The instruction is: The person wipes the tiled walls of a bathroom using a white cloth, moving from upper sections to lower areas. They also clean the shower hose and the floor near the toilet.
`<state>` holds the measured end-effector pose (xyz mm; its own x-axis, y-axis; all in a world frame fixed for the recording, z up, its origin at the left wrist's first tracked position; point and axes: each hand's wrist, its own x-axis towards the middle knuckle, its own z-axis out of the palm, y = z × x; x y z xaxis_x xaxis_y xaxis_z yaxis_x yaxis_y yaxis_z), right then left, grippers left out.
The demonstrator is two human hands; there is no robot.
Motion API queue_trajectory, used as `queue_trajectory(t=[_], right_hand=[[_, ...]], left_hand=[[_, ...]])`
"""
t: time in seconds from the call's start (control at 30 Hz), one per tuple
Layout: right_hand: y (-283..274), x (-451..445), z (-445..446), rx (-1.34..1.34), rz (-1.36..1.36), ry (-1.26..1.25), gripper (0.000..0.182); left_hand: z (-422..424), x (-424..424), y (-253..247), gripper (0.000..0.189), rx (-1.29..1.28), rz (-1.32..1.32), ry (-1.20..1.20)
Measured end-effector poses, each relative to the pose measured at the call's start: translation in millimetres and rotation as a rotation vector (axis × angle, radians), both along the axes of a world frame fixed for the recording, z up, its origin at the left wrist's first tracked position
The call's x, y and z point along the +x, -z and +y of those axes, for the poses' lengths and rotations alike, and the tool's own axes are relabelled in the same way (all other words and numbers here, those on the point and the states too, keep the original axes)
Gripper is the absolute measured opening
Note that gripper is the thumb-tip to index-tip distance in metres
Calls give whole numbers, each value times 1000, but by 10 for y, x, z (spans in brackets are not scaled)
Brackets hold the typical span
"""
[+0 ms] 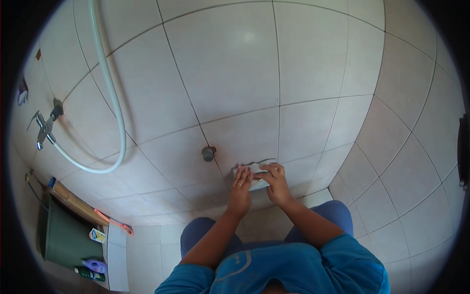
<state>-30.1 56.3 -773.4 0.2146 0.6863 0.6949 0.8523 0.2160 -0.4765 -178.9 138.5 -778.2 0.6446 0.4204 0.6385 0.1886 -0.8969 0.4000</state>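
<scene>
Both my hands are on a folded pale cloth (260,185) with a dark edge, low at the tiled wall (235,81). My left hand (241,187), with a ring on one finger, lies over the cloth's left part with its fingers close together. At the cloth's right part, my right hand (276,180) has bent fingers on its upper side. Whether the fingers pinch the cloth or only press on it cannot be told. A grey pipe cap (208,154) juts from the wall up and left of the cloth.
A chrome tap (44,128) with a looping white hose (119,128) is at the left. Below it stand a green tub (68,231), a white bottle (97,235), a purple bottle (95,265), a dark green bottle (90,274) and an orange-handled brush (114,222).
</scene>
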Motion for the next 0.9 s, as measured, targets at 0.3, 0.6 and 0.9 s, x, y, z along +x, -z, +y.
queue_trajectory(t=[0.3, 0.6, 0.9], right_hand=[[-2140, 463, 164, 452, -276, 249, 66], [-1226, 683, 345, 427, -196, 225, 55], [162, 680, -54, 139, -185, 233, 48]], left_hand=[[142, 668, -2133, 69, 499, -292, -144], [299, 870, -1183, 55, 503, -168, -265], [138, 684, 79, 48, 420, 133, -125]])
